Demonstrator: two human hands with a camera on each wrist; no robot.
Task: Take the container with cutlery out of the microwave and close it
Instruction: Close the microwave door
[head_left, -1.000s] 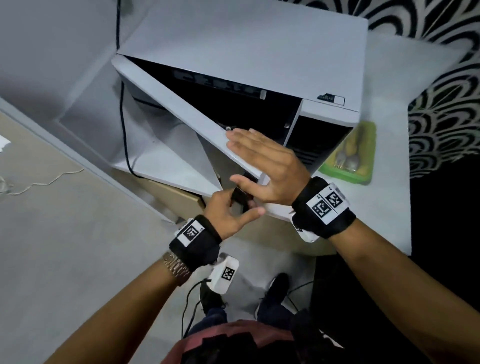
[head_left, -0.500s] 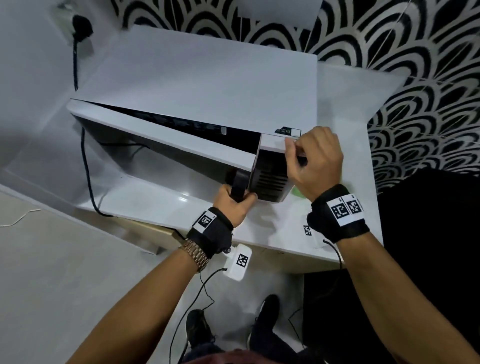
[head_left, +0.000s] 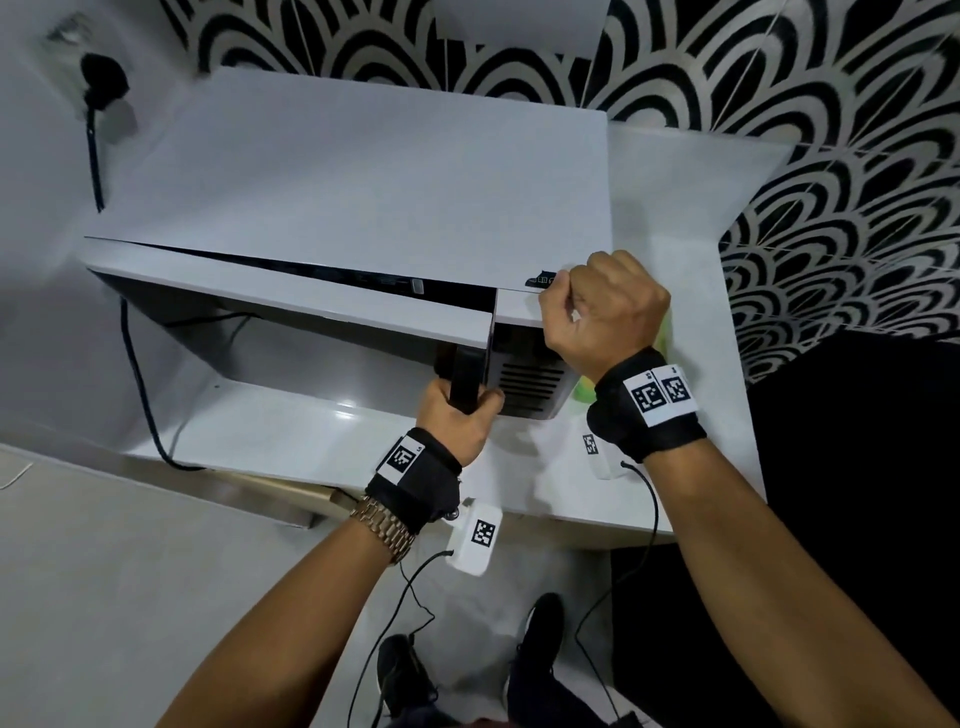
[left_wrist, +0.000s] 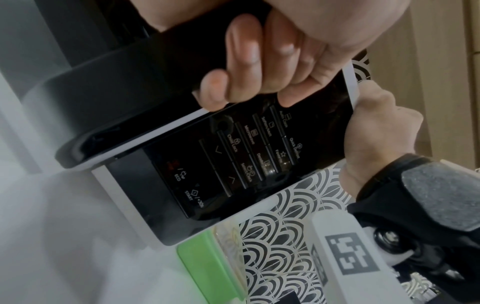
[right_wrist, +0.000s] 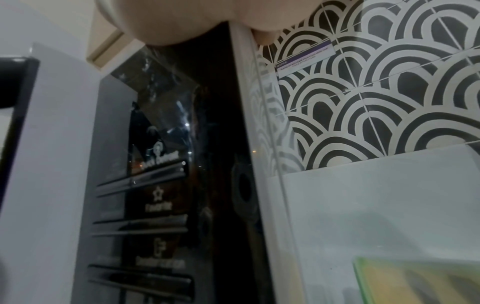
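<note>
The white microwave (head_left: 363, 182) stands on the white counter (head_left: 675, 218). Its door (head_left: 311, 306) is almost closed, with a narrow dark gap along the top. My left hand (head_left: 457, 410) grips the black door handle (head_left: 467, 374); in the left wrist view its fingers (left_wrist: 241, 67) curl round the handle (left_wrist: 130, 67). My right hand (head_left: 602, 306) is curled over the microwave's top front right corner, above the control panel (left_wrist: 233, 160). The green container (left_wrist: 205, 265) sits on the counter right of the microwave. My right wrist hides most of it in the head view, and its cutlery is not visible.
A black power cable (head_left: 140, 395) runs from a wall plug (head_left: 101, 78) down the microwave's left side. Black-and-white patterned tiles (head_left: 831, 156) back the counter. The container (right_wrist: 415, 283) lies close to the microwave's right wall. My feet are on the floor below the counter edge.
The door has swung from wide open to nearly closed, my left hand staying on its handle. My right hand left the door's top edge and now holds the microwave's top right corner.
</note>
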